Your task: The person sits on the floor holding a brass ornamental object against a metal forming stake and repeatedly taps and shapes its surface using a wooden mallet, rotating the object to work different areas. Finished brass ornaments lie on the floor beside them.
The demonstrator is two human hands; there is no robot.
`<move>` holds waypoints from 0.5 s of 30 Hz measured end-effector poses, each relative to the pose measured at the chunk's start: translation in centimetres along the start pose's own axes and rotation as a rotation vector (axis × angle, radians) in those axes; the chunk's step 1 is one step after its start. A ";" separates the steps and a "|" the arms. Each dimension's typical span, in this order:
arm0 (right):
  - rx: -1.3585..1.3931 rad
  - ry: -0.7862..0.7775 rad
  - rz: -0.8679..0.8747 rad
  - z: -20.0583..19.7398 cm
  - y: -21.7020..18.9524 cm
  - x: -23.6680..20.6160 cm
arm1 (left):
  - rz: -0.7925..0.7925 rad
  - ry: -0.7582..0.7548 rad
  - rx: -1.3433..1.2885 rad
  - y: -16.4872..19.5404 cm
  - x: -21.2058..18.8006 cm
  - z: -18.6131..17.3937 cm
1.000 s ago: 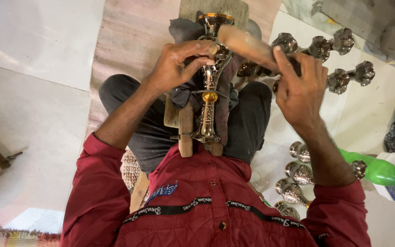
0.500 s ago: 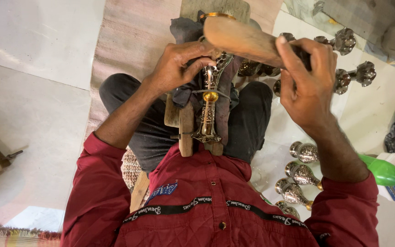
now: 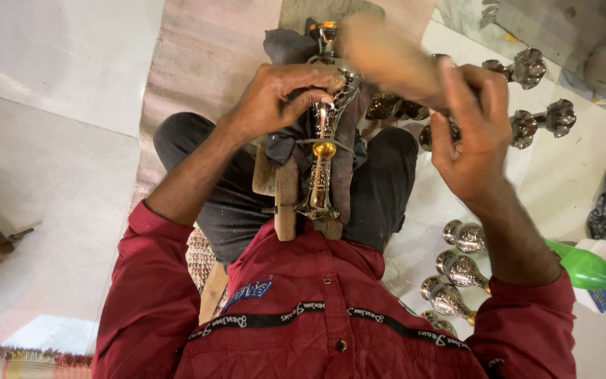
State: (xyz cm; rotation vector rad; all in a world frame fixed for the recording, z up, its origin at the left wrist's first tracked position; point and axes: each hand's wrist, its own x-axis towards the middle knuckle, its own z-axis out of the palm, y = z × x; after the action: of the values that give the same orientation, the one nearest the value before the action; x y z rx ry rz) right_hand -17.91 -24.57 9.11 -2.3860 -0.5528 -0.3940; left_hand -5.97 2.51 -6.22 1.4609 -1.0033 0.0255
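On your lap, your left hand [image 3: 275,102] clamps the ornate metal piece [image 3: 322,140]; your right hand's [image 3: 471,140] grip wraps the blurred wooden mallet [image 3: 387,60].

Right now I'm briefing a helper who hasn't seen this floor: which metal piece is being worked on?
Find the seated person's lap. A wooden block there carries one long silver stem piece with a gold band, steadied by the left hand. Its neighbours lie loose on the floor; only this one is wrapped in dark cloth.

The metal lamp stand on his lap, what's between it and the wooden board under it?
In the head view, a dark cloth lies between the metal lamp stand and the wooden board, wrapping up around the stand's sides where the left hand grips it.
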 end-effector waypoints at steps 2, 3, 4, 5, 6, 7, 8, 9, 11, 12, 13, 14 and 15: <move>-0.458 -0.049 -0.087 -0.1 -0.6 0.3 | -0.006 -0.001 0.031 -0.1 0.0 0.1; -0.689 -0.068 -0.129 -0.1 -0.8 0.4 | -0.003 -0.005 0.048 -0.1 -0.1 0.0; -0.508 -0.032 -0.091 0.0 -1.0 0.6 | -0.008 -0.006 0.029 -0.1 0.0 0.0; -0.323 -0.003 -0.054 0.0 -1.2 0.8 | -0.020 -0.004 0.007 -0.1 -0.1 0.0; -0.135 0.021 -0.015 0.0 -1.3 0.8 | -0.036 0.001 -0.014 0.0 -0.1 0.0; -0.341 -0.031 -0.076 0.0 -1.3 0.9 | -0.048 -0.004 0.019 0.1 -0.1 0.0; -0.549 -0.080 -0.137 0.0 -1.3 0.8 | -0.058 -0.012 0.051 0.1 -0.2 -0.1; -0.761 -0.122 -0.197 -0.1 -1.2 0.7 | -0.061 -0.025 0.085 0.1 -0.1 -0.2; -0.410 -0.028 -0.121 0.1 -0.7 0.3 | -0.047 -0.018 0.042 0.2 -0.1 -0.4; -0.231 0.013 -0.084 0.2 -0.5 0.1 | -0.046 -0.012 0.018 0.2 -0.2 -0.4; -0.266 0.008 -0.066 0.2 -0.2 -0.2 | -0.010 -0.013 0.034 0.1 -0.2 -0.4; -0.299 0.002 -0.050 0.3 0.1 -0.4 | 0.024 -0.014 0.050 0.1 -0.2 -0.4; -0.334 -0.002 -0.031 0.3 0.3 -0.6 | 0.060 -0.017 0.066 0.0 -0.1 -0.3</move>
State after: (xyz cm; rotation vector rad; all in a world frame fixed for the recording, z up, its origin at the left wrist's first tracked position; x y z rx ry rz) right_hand -18.26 -24.78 8.47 -2.6986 -0.5620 -0.5341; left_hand -5.90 2.85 -6.25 1.4929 -1.0683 0.0907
